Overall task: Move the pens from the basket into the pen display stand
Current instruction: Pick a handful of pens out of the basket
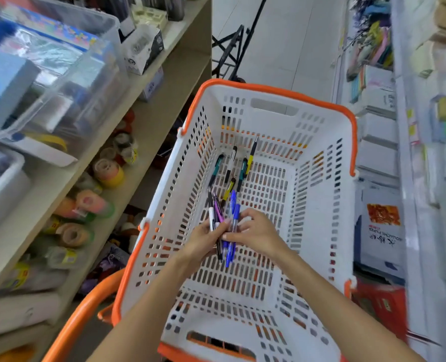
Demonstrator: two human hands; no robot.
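Perforated plastic basket [318,205]; slim pens [229,231] in both hands.

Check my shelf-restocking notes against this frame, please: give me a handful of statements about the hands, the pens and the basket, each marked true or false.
1. Both hands grip one bundle of pens over the basket. True: left hand and right hand meet on it.
2. The basket holds no more loose pens. False: several loose pens lie on its floor.
3. The basket is white with an orange rim. True.
4. The bundle holds only yellow pens. False: blue, purple and white ones show.
5. Rolls of tape sit on a shelf to the left. True.
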